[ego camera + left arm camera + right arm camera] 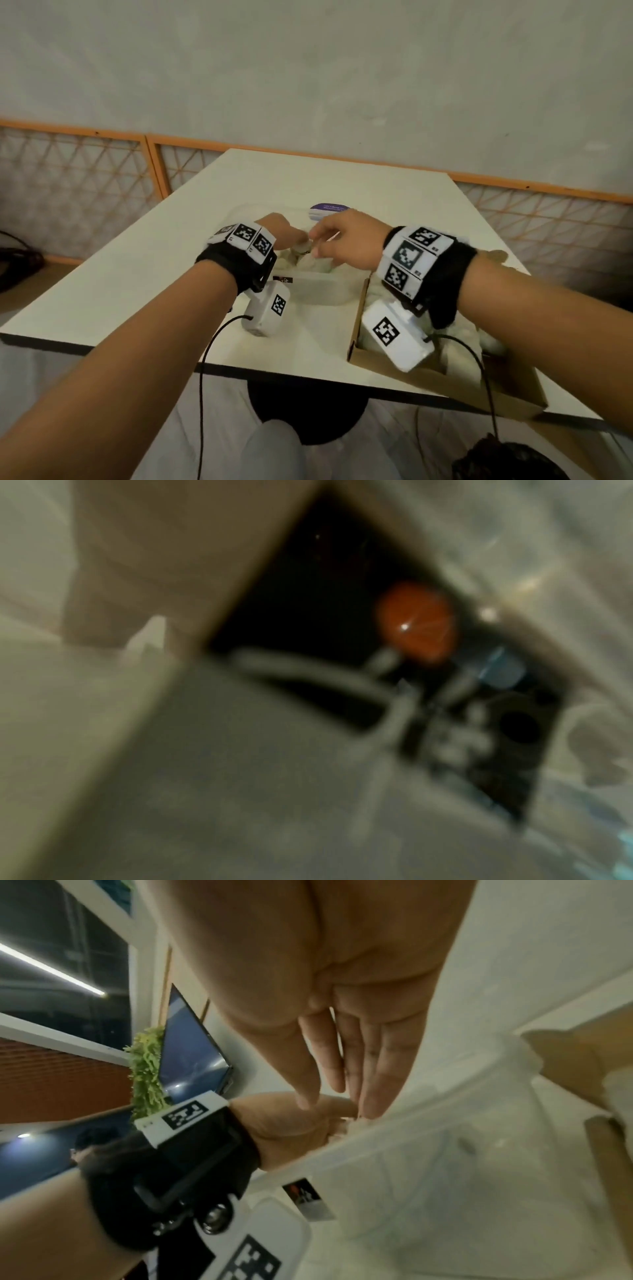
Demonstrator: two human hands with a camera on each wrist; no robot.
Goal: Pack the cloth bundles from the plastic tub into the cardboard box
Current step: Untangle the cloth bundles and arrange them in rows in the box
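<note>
A translucent plastic tub (318,291) stands mid-table with pale cloth bundles (320,266) inside. To its right, an open cardboard box (376,359) at the table's front edge holds more pale bundles (459,339). Both hands reach into the tub from above. My left hand (303,241) curls its fingers round the top of one bundle. My right hand (317,248) comes in beside it, fingers straight and touching the cloth. The right wrist view shows the right hand (342,1096) open over the tub's (428,1177) rim, facing the left hand (301,1123). The left wrist view is blurred.
A round purple-topped object (329,209) lies behind the tub. The white table (137,281) ends just in front of me, with its black base (308,411) below. Orange-framed lattice panels (85,171) stand beyond the table. A dark bag (507,459) sits low right.
</note>
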